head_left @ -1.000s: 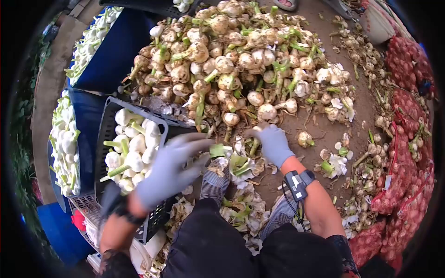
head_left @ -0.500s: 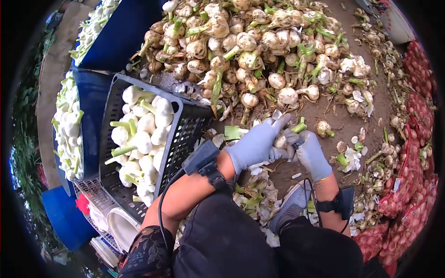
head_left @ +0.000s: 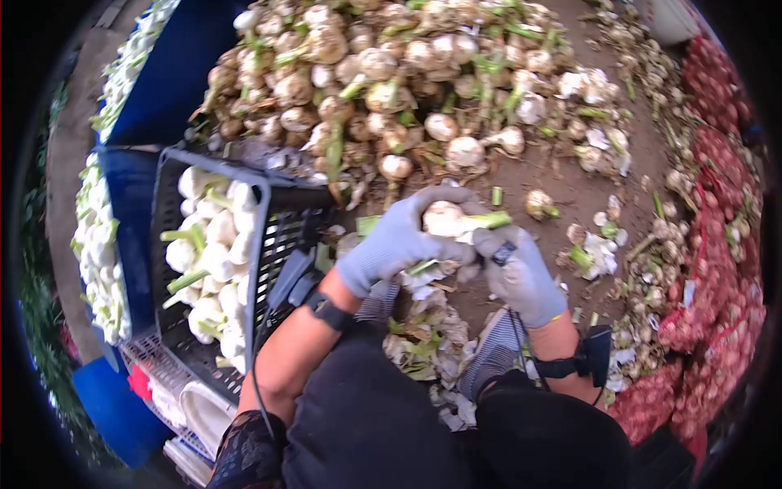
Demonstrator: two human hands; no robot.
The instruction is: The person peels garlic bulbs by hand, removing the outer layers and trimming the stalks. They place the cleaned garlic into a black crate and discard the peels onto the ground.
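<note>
Holding garlic, the left hand hangs clear of the crate rim.

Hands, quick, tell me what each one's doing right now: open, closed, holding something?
Left hand: closed around a garlic bulb.
Right hand: curled beside the bulb's green stem; whether it grips anything cannot be told.

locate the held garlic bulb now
In the head view, the garlic bulb is right of centre, in the left hand, its stem beside the right hand.

The left grip curls inward just beside the bent right grip.
</note>
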